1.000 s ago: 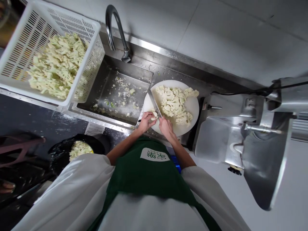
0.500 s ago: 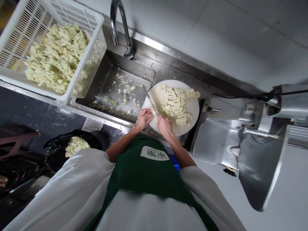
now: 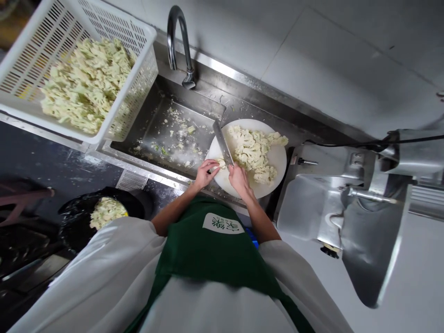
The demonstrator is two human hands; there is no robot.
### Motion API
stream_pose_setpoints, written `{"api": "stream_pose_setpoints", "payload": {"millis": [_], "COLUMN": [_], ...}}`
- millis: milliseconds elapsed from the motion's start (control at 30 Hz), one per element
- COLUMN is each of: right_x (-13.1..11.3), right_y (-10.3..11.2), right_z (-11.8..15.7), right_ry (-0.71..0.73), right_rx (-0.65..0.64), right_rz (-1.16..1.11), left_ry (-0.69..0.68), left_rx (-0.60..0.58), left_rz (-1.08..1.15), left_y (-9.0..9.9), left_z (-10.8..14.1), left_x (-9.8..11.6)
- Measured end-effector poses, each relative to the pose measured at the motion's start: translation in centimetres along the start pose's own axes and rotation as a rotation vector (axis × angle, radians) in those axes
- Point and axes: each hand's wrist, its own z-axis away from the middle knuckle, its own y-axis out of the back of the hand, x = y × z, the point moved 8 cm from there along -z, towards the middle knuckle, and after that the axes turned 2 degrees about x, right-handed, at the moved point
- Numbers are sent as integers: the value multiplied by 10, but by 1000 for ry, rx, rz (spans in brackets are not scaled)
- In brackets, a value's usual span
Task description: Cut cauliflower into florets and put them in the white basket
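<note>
My right hand is closed around the handle of a knife, whose broad blade points away from me over the left part of a round white cutting board. At the board's left edge, the fingers of my left hand are closed on a small cauliflower piece, just left of the blade. A heap of cut cauliflower covers the middle and right of the board. The board rests on the steel counter beside the sink.
The sink holds scattered cauliflower crumbs under a curved faucet. A white slatted crate of cauliflower stands at the left. Below it is a black-lined bin with scraps. A metal slicing machine stands close on the right.
The knife blade has turned, showing more of its flat side, and moved slightly right. My left fingers have spread a little, and the cauliflower piece shows more. The view has shifted slightly.
</note>
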Motion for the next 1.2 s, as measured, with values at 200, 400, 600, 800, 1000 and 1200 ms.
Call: {"api": "stream_pose_setpoints", "payload": {"millis": [200,400,600,800,1000,1200], "right_x": [-5,-13,-8,15,29,32], "right_y": [8,-12,-27,5,29,31], "right_z": [23,11,-5,7,15,0], "right_ry": [-46,-67,-34,-6,-14,144], "right_rx": [79,24,-41,135,232,185], "right_rz": [-65,-64,-87,-135,-100,-69], "left_ry": [-16,-15,13,38,17,67], "left_rx": [27,1,54,75,139,212], "left_rz": [-12,-12,-16,-14,-38,-66], "left_y": [-5,-8,-6,-2,-6,-8], "left_z": [9,6,11,6,-3,-6], "left_x": [1,0,-6,-5,4,6]}}
